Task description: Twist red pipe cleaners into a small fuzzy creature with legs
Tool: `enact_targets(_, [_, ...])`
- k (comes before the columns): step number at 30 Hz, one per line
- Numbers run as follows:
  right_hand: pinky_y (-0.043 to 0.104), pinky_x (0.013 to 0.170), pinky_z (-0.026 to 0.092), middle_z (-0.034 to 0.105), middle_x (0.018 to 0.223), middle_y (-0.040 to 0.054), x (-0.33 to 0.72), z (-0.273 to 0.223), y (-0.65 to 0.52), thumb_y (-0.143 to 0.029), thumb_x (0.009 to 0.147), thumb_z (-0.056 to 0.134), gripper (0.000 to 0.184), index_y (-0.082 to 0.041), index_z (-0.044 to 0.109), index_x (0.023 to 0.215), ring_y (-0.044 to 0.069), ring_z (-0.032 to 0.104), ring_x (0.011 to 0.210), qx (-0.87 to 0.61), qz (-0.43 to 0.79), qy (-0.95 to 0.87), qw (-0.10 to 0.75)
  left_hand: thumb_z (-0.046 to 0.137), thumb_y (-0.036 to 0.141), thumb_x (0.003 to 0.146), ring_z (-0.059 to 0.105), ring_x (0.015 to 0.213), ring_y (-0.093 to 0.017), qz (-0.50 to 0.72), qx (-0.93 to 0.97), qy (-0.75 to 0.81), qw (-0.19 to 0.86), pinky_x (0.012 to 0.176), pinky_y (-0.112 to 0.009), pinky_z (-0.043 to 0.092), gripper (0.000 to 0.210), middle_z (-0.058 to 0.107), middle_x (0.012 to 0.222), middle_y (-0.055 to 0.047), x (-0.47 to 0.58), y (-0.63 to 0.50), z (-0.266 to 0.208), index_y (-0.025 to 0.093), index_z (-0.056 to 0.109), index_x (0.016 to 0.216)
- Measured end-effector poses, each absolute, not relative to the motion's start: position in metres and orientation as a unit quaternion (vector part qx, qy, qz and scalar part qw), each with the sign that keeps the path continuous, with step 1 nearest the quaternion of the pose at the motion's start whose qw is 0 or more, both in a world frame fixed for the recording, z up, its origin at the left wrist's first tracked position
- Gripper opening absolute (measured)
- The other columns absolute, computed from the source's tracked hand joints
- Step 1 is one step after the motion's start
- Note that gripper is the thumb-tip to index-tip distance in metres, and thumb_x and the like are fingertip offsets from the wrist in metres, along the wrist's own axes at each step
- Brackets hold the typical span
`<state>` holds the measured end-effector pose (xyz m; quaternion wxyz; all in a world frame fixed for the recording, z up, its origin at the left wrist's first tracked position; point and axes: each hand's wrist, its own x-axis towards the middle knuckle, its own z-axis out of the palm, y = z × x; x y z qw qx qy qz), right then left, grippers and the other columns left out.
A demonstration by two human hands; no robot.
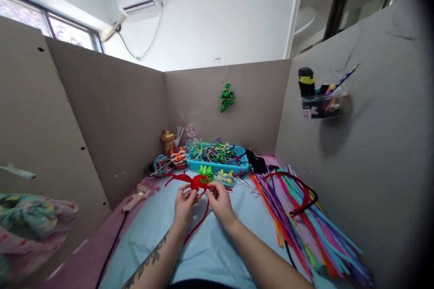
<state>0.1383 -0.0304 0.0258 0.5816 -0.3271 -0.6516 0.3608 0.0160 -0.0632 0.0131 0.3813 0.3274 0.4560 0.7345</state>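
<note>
A red pipe-cleaner piece (198, 183) with a rounded, wound body is held up over the blue cloth. Loose red strands stick out to its left, and one long red strand (202, 222) hangs down between my forearms. My left hand (185, 199) pinches the body's lower left side. On the right, my right hand (219, 196) has thumb and forefinger closed on a red strand at the body's edge. Just behind the piece sit a green pipe-cleaner figure (205, 172) and a blue and yellow one (225, 178).
Behind stands a blue tray (217, 168) of tangled pipe-cleaner scraps. Scissors (250, 187) lie to the right, beside a wide bundle of coloured pipe cleaners (305, 221). A corded pink glue gun (137, 197) lies left. Grey partitions (224, 126) enclose the table.
</note>
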Motion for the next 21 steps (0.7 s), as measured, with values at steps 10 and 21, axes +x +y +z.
enact_targets(10, [0.025, 0.062, 0.043, 0.056, 0.082, 0.0033, 0.138, 0.02, -0.026, -0.017, 0.075, 0.05, 0.015, -0.019, 0.058, 0.087, 0.016, 0.053, 0.073, -0.339, 0.307, -0.693, 0.558, 0.07, 0.039, 0.062, 0.058, 0.049, -0.012, 0.703, 0.385, 0.491, 0.341, 0.049, -0.021, 0.041, 0.042, 0.065, 0.062, -0.001, 0.016, -0.062, 0.009, 0.017, 0.049, 0.091])
enact_targets(21, [0.029, 0.071, 0.043, 0.052, 0.079, 0.0039, 0.146, 0.016, -0.003, -0.015, 0.072, 0.051, 0.011, -0.018, 0.061, 0.069, 0.018, 0.053, 0.078, -0.344, 0.298, -0.712, 0.535, 0.07, 0.037, 0.064, 0.052, 0.045, -0.008, 0.691, 0.38, 0.444, 0.425, 0.042, -0.018, 0.031, 0.052, 0.06, 0.06, 0.002, 0.018, -0.066, 0.015, 0.016, 0.051, 0.107])
